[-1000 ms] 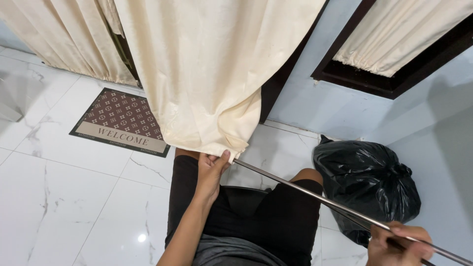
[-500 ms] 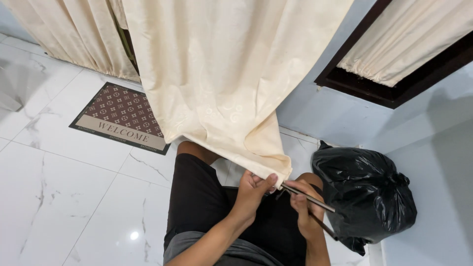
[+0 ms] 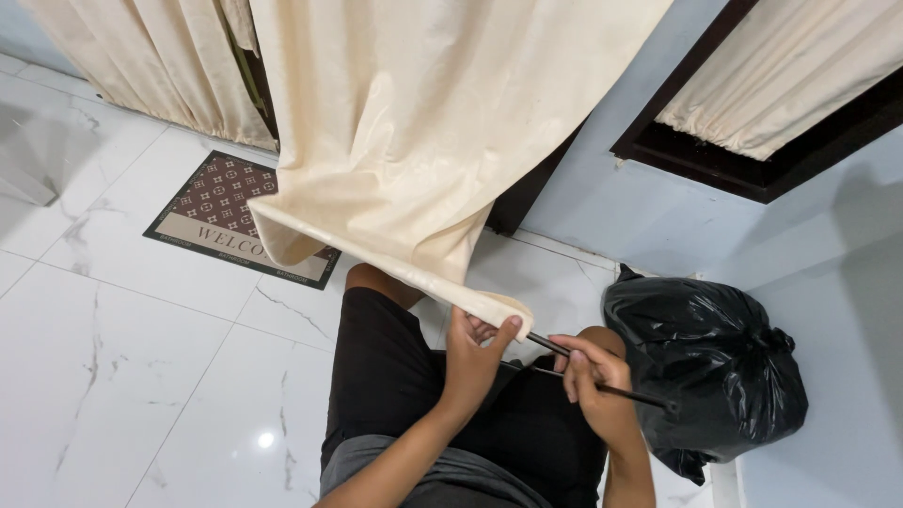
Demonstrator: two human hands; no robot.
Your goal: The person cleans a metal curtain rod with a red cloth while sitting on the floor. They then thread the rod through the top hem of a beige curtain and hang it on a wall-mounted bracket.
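Cream curtain (image 3: 423, 141) hem gathered onto one thin dark rod (image 3: 602, 384) over your lap.

Since half a second ago your hands have barely shifted; a second ago the rod stretched far out to your right, and now only a short end shows. Your left hand (image 3: 470, 362) pinches the bunched hem where the rod enters it, fingers closed on fabric; your right hand (image 3: 593, 386) wraps the rod just beside. One black rubbish bag (image 3: 705, 367) sits right of your knee, one patterned doormat (image 3: 230, 221) (partly under the curtain) lies ahead.
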